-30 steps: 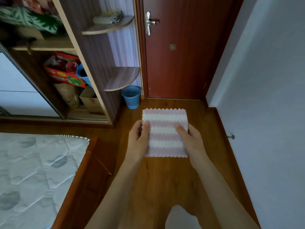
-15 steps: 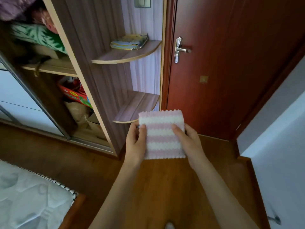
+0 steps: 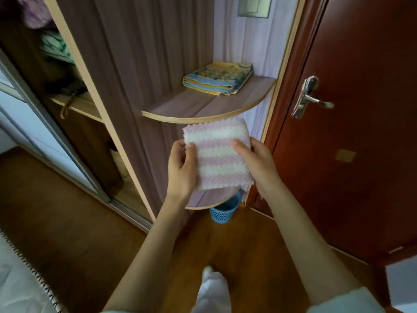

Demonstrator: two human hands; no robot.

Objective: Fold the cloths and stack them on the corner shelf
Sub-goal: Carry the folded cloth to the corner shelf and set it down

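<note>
A folded pink-and-white striped cloth (image 3: 220,154) is held in the air between both hands, just below the front rim of the upper corner shelf (image 3: 203,109). My left hand (image 3: 181,168) pinches its left edge, thumb on top. My right hand (image 3: 257,163) grips its right edge the same way. On the upper corner shelf lies a folded blue-and-yellow cloth (image 3: 217,79). A lower corner shelf (image 3: 209,198) shows partly under the striped cloth.
A dark red door (image 3: 361,143) with a metal handle (image 3: 309,98) stands right of the shelves. A blue mesh bin (image 3: 223,212) sits on the wooden floor under the lower shelf. The open wardrobe (image 3: 67,91) is at the left, a mattress edge (image 3: 18,285) at the bottom left.
Both hands have carried the striped cloth up and forward from over the floor to just below the upper shelf. The view has moved closer to the shelves and door.
</note>
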